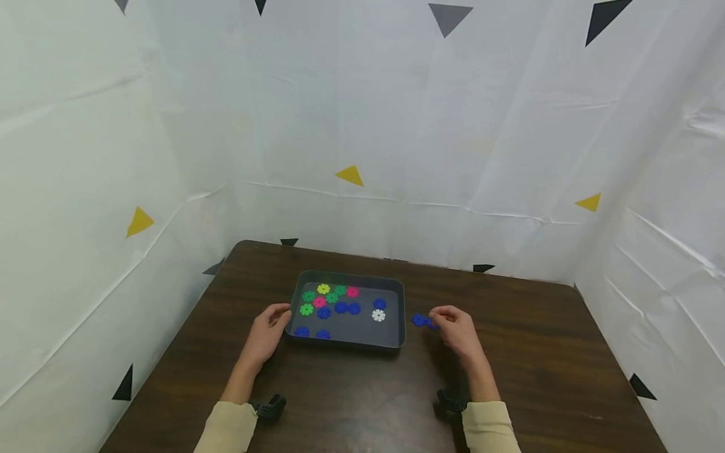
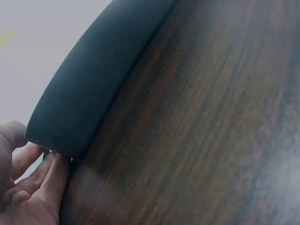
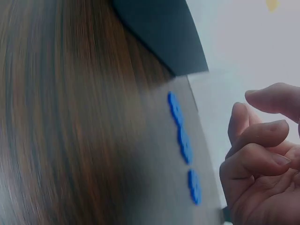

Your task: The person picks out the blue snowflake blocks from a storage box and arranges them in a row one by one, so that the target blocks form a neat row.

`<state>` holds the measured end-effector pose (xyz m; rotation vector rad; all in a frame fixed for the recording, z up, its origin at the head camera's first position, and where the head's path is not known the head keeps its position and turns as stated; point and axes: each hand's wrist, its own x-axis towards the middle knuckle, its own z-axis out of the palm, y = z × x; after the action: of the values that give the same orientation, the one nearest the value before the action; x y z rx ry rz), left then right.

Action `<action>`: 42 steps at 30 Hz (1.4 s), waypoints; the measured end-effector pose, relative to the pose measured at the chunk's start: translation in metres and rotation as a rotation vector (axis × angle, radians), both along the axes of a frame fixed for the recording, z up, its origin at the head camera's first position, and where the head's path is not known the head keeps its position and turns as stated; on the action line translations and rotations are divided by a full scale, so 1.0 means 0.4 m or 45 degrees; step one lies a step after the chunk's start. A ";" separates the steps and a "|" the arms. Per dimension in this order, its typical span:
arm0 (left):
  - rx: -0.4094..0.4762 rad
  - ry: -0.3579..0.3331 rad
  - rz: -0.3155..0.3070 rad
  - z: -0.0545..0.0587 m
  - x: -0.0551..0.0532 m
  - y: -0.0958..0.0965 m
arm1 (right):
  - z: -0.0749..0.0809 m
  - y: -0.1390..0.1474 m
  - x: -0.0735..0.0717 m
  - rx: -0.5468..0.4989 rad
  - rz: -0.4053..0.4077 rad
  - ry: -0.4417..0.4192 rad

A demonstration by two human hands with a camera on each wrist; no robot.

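A dark grey rectangular tray stands on the table with several flower-shaped plastic discs in it. My left hand holds the tray's left edge; in the left wrist view its fingers meet the corner of the wall. To the tray's right, my right hand hovers beside blue discs lying on the table. In the right wrist view two blue discs lie joined end to end, with a third blue disc just apart from them. The right hand's fingers are loosely bent, thumb and index finger apart, with nothing between them.
Inside the tray lie a white disc, a yellow disc, and several green, pink and blue discs. The brown wooden table backs onto white sheeting marked with triangles, which also rises at both sides.
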<state>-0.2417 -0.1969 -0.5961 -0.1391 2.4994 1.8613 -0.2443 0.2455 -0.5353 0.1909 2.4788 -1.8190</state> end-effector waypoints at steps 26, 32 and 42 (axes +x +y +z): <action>0.010 -0.021 0.016 -0.003 0.000 0.001 | 0.014 -0.268 -0.032 0.447 0.228 0.256; 0.020 -0.023 0.018 -0.002 0.000 0.000 | -0.001 -0.324 -0.044 0.607 0.305 0.242; 0.022 -0.023 0.010 -0.006 -0.001 -0.001 | -0.023 -0.377 -0.070 0.766 0.231 0.121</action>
<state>-0.2421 -0.1975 -0.5985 -0.1648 2.4738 1.8758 -0.2723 0.0946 -0.5443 -0.0969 2.9231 -0.9983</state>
